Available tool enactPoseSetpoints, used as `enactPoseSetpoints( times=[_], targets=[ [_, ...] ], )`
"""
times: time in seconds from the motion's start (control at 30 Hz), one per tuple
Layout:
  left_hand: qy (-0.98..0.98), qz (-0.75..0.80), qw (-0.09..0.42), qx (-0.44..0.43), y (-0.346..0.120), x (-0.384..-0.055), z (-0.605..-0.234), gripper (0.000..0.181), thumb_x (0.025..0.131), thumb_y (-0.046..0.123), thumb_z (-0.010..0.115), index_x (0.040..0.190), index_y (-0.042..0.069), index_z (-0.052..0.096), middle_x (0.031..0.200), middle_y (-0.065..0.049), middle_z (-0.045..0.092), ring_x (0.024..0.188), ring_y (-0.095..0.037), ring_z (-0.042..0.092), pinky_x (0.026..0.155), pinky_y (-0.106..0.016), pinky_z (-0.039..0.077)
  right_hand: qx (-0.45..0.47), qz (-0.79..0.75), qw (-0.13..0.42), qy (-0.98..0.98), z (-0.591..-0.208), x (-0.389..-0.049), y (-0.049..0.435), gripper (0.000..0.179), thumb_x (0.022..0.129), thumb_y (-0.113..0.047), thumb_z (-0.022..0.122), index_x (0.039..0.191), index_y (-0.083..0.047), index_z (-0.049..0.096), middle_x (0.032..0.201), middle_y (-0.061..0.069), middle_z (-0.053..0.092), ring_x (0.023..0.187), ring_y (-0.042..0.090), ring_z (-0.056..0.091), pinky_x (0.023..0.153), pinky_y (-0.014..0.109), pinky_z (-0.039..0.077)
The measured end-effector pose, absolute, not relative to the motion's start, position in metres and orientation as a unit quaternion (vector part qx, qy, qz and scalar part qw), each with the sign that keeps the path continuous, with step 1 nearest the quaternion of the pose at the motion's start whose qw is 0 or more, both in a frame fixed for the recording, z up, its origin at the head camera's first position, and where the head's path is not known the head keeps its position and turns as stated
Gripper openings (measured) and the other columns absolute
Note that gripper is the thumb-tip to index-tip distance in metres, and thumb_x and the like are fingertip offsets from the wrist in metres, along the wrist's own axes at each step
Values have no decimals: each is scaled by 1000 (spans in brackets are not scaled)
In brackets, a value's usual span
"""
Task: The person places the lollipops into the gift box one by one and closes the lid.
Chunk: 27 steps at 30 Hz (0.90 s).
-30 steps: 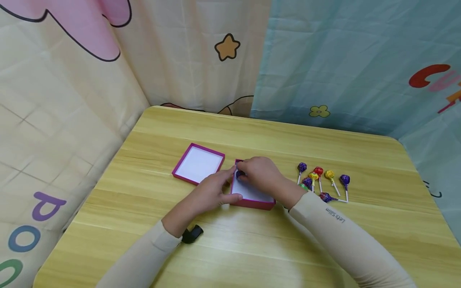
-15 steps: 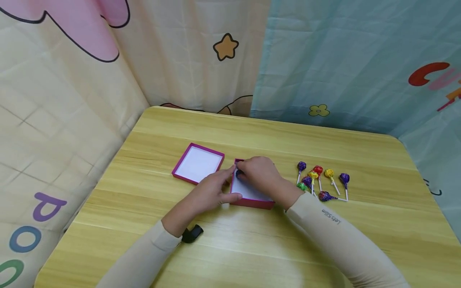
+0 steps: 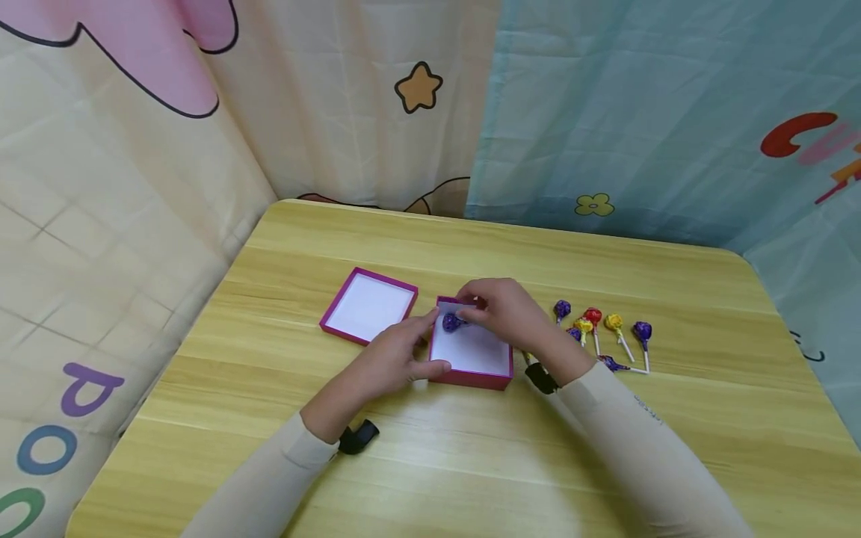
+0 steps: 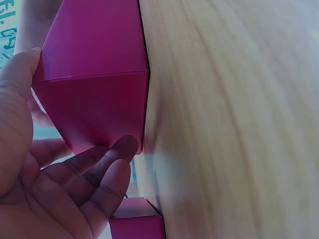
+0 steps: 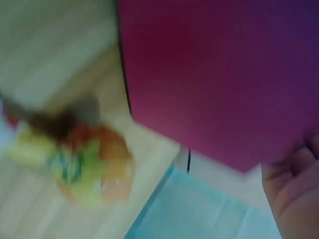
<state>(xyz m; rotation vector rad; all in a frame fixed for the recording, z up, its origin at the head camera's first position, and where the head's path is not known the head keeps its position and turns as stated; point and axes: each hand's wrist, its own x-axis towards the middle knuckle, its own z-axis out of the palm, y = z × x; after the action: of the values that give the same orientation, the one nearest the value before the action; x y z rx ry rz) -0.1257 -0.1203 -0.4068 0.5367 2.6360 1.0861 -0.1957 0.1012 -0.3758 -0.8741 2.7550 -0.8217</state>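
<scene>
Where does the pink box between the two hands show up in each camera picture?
Head: the box sits just right of and below the middle.
Left wrist: the box fills much of the upper left.
Right wrist: the box fills most of the upper right.
Shared landmark: the wooden table, visible in all three.

A pale wood-grain table [image 3: 464,471] with rounded far corners carries an open magenta box [image 3: 471,379], a shallow white-lined lid [image 3: 368,306] just apart on its left and, to the box's right, loosely grouped wrapped lollipops [image 3: 643,331], purple, yellow and red
</scene>
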Motion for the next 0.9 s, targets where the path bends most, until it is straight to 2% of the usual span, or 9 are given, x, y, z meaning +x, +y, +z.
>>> enactPoseSetpoints(
  times=[0.17, 0.4, 0.53, 0.73, 0.9],
  targets=[
    [903, 374, 119, 176, -120, -125, -407, 91, 86, 44, 77, 157, 11, 30, 134, -4, 56, 102, -17, 53, 92, -34, 47, -226, -358, 128, 897, -368, -202, 138, 27, 94, -26, 71, 116, -11, 69, 104, -1, 66, 95, 21, 59, 79, 36, 52],
    [904, 375, 116, 169, -123, -125, -409, 91, 85, 44, 77, 157, 12, 30, 139, -5, 54, 102, -18, 52, 91, -34, 46, -201, -421, 182, 866, -372, -205, 182, 33, 98, -22, 66, 123, -1, 62, 114, 11, 64, 105, 27, 59, 91, 44, 50],
    [902, 381, 116, 170, -123, -125, -409, 91, 85, 43, 78, 157, 12, 30, 138, -5, 54, 102, -18, 52, 91, -35, 47, -171, -432, 197, 863, -378, -203, 196, 35, 98, -22, 65, 125, 0, 60, 115, 14, 64, 104, 28, 59, 92, 45, 48],
    [898, 386, 116, 177, -121, -126, -411, 91, 85, 42, 78, 156, 10, 30, 140, -6, 53, 103, -19, 53, 91, -35, 47, -159, -409, 228, 869, -389, -201, 202, 32, 98, -21, 66, 122, -1, 62, 107, 9, 64, 98, 27, 56, 86, 41, 48],
    [899, 381, 114, 180, -120, -126, -411, 92, 85, 43, 78, 156, 9, 30, 137, -6, 54, 101, -18, 52, 90, -34, 47, -163, -390, 246, 872, -395, -201, 203, 26, 96, -18, 67, 117, -3, 64, 106, 7, 65, 98, 26, 57, 88, 39, 48]
  ],
)
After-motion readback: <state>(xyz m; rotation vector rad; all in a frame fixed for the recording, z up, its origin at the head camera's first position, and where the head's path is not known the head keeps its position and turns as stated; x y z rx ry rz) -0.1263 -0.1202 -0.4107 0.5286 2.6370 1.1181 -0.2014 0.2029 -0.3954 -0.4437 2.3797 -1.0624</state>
